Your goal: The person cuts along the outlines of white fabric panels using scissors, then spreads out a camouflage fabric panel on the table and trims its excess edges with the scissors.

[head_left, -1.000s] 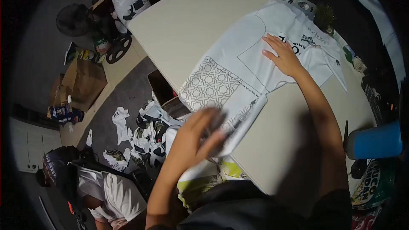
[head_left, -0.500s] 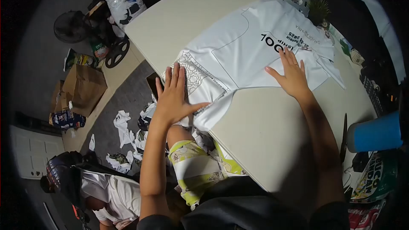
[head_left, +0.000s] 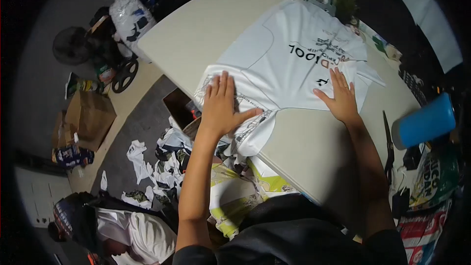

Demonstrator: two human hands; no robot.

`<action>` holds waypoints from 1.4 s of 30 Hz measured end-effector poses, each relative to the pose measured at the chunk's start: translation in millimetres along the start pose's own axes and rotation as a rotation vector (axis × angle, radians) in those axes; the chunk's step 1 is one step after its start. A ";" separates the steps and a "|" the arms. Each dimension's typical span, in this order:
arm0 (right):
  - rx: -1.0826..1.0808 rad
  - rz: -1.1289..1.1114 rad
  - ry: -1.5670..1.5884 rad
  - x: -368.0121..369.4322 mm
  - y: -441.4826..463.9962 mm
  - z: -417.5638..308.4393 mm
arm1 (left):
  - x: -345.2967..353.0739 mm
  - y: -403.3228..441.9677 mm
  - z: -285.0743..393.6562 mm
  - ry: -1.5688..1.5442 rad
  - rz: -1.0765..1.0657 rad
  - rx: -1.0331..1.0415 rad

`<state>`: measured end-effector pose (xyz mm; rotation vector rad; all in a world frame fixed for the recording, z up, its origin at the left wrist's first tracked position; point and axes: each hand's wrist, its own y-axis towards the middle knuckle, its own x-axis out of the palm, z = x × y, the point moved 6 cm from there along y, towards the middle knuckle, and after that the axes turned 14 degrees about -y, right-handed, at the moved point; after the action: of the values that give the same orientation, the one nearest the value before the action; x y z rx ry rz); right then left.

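- Two hands are laid on one white garment (head_left: 289, 78), which is spread across the counter (head_left: 304, 152), with its black print turned upward.
- By the left hand (head_left: 219, 105), the patterned part (head_left: 251, 102) of the garment is covered, close to the counter's edge; some of the cloth is let down over this edge.
- By the right hand (head_left: 339, 98), the printed part is touched near the cloth's lower border.
- Nothing is gripped: both hands are held wide, with palms down, fingers stretched and thumbs turned inward, toward each other.
- It can be judged that the palms are placed so flat and so far apart in order that the cloth is kept smooth and is not pulled off by its hanging end.
- The left forearm (head_left: 195, 181) is reached almost straight forward, while the right forearm (head_left: 370, 167) is slanted inward from the side.
- How strongly the cloth is pressed cannot be told.
- At the right, a blue container (head_left: 426, 122) is seen, well apart from the garment.
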<state>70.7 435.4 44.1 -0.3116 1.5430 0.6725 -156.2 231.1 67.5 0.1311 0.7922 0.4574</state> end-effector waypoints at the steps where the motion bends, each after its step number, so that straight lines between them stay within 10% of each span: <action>1: 0.010 -0.002 0.001 -2.1 -6.3 6.5 | 6.7 -4.6 5.2 0.121 0.022 -0.033; 11: -0.125 0.488 0.240 -108.7 -82.2 13.6 | 22.8 -43.3 62.0 0.340 0.093 -0.117; 13: -0.101 1.078 0.096 -152.1 -122.8 30.2 | 14.7 -55.0 57.4 0.416 0.115 -0.186; 17: 0.447 1.366 -0.013 -198.7 -160.0 119.0 | 18.9 -54.7 63.9 0.428 0.157 -0.093; 20: 0.663 1.245 -0.069 -183.5 -163.6 186.2 | 28.7 -42.6 80.9 0.431 0.066 0.215; 29: 0.932 0.869 0.260 -145.6 -147.0 230.5 | 40.6 -36.4 57.5 0.161 0.109 0.035; 36: 0.672 1.108 0.291 -202.2 -135.9 165.8 | 40.0 -40.0 62.1 0.170 0.198 0.023; 42: 0.120 0.733 1.105 -190.5 -86.7 35.8 | 35.9 -40.1 58.9 0.233 0.258 -0.006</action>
<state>169.3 349.7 211.5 0.0235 2.8067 1.0442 -78.4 214.4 73.9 0.1775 1.0076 0.7283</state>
